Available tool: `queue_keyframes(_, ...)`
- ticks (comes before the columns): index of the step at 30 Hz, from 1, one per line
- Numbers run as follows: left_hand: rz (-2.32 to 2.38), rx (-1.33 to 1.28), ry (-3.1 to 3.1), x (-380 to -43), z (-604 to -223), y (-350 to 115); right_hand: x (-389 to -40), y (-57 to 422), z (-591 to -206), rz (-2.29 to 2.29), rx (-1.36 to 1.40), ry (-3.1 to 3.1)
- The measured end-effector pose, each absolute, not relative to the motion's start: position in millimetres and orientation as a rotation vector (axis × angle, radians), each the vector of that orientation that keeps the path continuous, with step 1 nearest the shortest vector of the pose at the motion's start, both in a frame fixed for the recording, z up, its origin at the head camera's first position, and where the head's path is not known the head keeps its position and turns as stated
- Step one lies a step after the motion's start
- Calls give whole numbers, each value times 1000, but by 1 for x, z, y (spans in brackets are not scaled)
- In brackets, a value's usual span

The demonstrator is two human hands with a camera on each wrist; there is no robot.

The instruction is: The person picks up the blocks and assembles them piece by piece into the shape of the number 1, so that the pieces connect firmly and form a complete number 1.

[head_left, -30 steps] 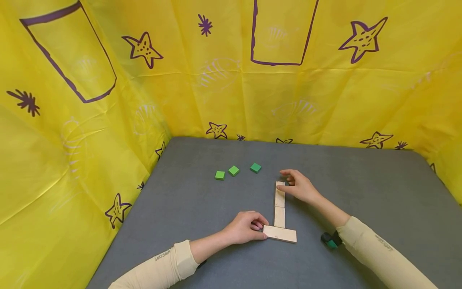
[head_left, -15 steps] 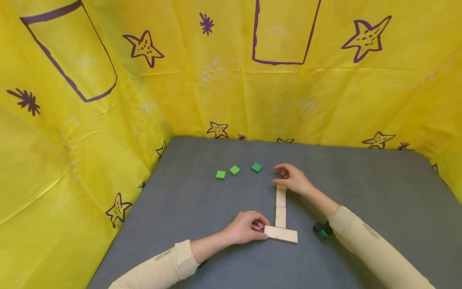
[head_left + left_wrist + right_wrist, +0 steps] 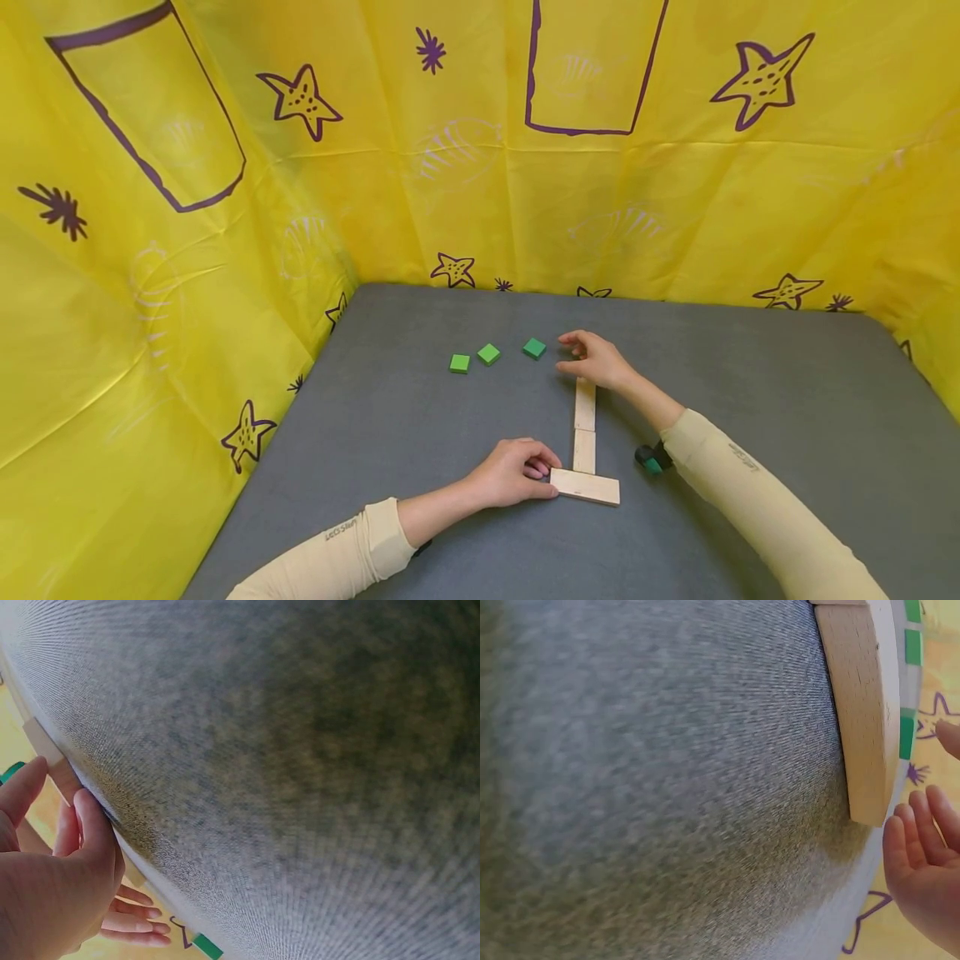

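Three pale wooden blocks lie on the grey table. One lies crosswise point(image 3: 591, 487) at the near end, and the other two, a middle block point(image 3: 584, 452) and a far block point(image 3: 586, 406), run away from it in a line. My left hand point(image 3: 508, 475) pinches the left end of the crosswise block between thumb and fingers, also seen in the left wrist view on that block point(image 3: 54, 761). Above the far block's end, my right hand point(image 3: 597, 361) holds nothing, thumb and fingers apart. Just left of its fingertips sits a dark green square block point(image 3: 534, 348).
Two light green square blocks, one nearer the middle point(image 3: 489, 354) and one farther left point(image 3: 460, 363), lie left of the dark green one. Yellow cloth point(image 3: 480, 200) with purple drawings stands behind the table point(image 3: 405, 400) and along its sides.
My right hand has left the far wooden block's right side and moved left and slightly away, toward the dark green block. The left hand stays at the crosswise block.
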State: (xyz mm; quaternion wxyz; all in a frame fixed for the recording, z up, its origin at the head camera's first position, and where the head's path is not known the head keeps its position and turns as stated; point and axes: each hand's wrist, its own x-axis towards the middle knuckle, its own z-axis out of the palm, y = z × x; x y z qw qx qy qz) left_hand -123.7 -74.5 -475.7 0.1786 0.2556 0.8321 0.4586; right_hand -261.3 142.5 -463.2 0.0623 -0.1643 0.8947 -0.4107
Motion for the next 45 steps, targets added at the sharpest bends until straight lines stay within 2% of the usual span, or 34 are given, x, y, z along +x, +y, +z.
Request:
queue_keyframes(23, 1312, 720, 2346, -124, -475, -75, -285, 118, -460, -1081, -614, 2721)
queue_keyframes(34, 1320, 827, 2366, -122, -473, -76, -294, 110, -463, -1020, -653, 2714)
queue_keyframes(45, 1315, 713, 2349, -123, -475, -74, -298, 108, -463, -997, -674, 2703)
